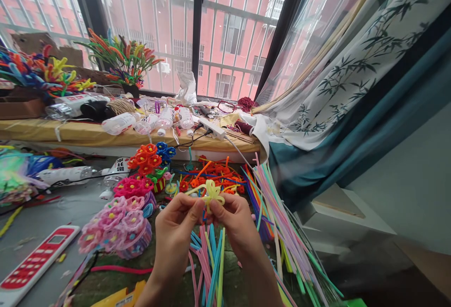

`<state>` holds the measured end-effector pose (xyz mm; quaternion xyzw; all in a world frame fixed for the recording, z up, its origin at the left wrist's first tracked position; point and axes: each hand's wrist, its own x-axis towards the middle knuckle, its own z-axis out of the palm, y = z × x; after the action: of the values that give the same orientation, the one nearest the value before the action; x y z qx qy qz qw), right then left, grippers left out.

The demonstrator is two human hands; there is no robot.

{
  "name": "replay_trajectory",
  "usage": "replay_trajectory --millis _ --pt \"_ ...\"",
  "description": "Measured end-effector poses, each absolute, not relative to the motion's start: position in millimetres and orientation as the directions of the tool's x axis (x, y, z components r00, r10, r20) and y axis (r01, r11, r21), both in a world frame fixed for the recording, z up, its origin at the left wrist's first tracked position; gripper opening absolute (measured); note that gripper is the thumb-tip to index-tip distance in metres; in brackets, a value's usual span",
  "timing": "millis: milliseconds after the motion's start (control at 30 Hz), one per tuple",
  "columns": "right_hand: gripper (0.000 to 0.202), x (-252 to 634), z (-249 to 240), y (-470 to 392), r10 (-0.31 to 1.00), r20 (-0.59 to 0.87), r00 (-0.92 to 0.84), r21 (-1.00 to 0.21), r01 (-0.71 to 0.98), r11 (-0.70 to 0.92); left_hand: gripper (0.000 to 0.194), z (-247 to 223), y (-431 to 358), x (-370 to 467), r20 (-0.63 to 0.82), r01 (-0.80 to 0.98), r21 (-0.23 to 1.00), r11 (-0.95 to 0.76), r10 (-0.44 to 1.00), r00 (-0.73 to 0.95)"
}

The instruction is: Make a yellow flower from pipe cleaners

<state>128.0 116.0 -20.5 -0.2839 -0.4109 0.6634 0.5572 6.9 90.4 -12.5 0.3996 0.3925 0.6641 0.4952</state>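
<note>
A pale yellow pipe-cleaner flower [213, 191] with looped petals is held up between my two hands, over the middle of the table. My left hand [179, 232] pinches its left side, where a yellow strand runs leftward above the fingers. On the other side, my right hand [237, 224] grips the flower's lower right part between thumb and fingers. Loose blue, pink and yellow pipe cleaners [211, 264] lie below, between my wrists. The point where the fingers meet the flower's base is partly hidden.
Pink flower bunches [118, 224] and a red-and-white remote-like device [37, 262] lie left. Orange pieces [218, 173] lie behind my hands. Long pastel pipe cleaners [282, 213] stretch along the right. Plastic bottles [121, 122] and a power strip [211, 128] rest on the windowsill. Something yellow [120, 296] sits front left.
</note>
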Motion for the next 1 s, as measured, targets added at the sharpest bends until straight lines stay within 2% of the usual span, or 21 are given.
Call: replay_trajectory --millis 167,400,467,533,600,700,800,1000 --pt "0.041 129.4 -20.6 117.8 0.923 0.015 -0.385 -0.761 -0.603 -0.239 0.016 -13.3 88.4 9.1 0.253 -0.2 0.928 -0.315 0.925 -0.283" --pt "0.047 125.4 -16.5 117.8 0.868 0.011 -0.496 -0.702 -0.622 -0.347 0.012 -13.1 87.0 11.9 0.316 -0.209 0.9 -0.381 0.904 -0.287" --pt "0.046 125.6 -18.2 118.1 0.873 0.023 -0.487 -0.72 -0.614 -0.324 0.012 -13.0 88.9 7.3 0.332 -0.17 0.91 -0.379 0.909 -0.25" --pt "0.041 128.6 -20.1 118.4 0.889 0.042 -0.455 -0.746 -0.606 -0.275 0.016 -11.6 92.7 -0.3 0.33 -0.098 0.934 -0.344 0.934 -0.132" --pt "0.037 134.8 -20.9 118.4 0.916 0.074 -0.393 -0.824 -0.542 -0.165 0.024 -9.4 97.7 -9.4 0.295 -0.003 0.955 -0.295 0.955 0.011" --pt "0.037 146.8 -19.6 117.0 0.933 0.13 -0.336 -0.972 -0.229 0.053 0.027 -6.4 104.0 -22.2 0.299 0.09 0.949 -0.302 0.953 0.037" --pt "0.038 154.8 -17.6 114.9 0.92 0.147 -0.363 -0.988 -0.008 0.154 0.021 -5.2 106.1 -29.6 0.28 0.129 0.95 -0.286 0.958 0.059" --pt "0.036 152.8 -18.2 114.6 0.909 0.141 -0.393 -0.987 0.017 0.16 0.022 -5.5 105.2 -30.0 0.115 0.071 0.989 -0.128 0.98 0.163"
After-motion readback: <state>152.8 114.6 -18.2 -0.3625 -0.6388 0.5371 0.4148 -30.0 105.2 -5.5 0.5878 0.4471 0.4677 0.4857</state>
